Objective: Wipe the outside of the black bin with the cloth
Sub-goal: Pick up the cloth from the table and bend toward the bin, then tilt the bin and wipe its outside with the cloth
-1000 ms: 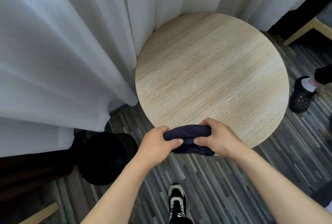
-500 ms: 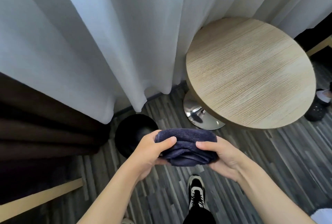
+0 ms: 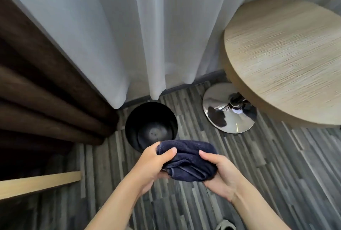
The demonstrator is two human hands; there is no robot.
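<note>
Both hands grip the cloth [image 3: 186, 159], bunched between them: left hand [image 3: 153, 163] on one end, right hand [image 3: 221, 172] cupping the other. Its long axis runs from hand to hand. The bin [image 3: 151, 125] stands upright on the floor just beyond the left hand, mouth up, untouched. Advised: crouch, steady the rim, and wipe round the wall.

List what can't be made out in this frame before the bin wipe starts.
- Black bin, head view: the outer wall barely shows from above; the near rim is hidden by the dark blue cloth and left hand.
- Right hand: its fingers are under the cloth.
- Round wooden table: cut off by the right edge.
- Shoe: cut off by the bottom edge.
</note>
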